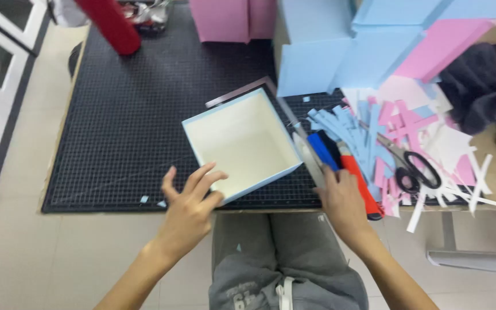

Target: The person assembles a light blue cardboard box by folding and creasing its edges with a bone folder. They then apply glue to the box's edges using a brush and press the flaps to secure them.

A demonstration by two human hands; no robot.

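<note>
on mat: left hand (189, 202) spread touching box (242, 143)

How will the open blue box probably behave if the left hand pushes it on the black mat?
The open blue box looks thin-walled and empty, so probably light. It sits flat, so it should slide rather than tip. The left hand touches its near corner, so it may turn.

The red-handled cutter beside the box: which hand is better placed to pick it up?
Right. The right hand already rests on the cutter, while the left hand touches the open box.
</note>
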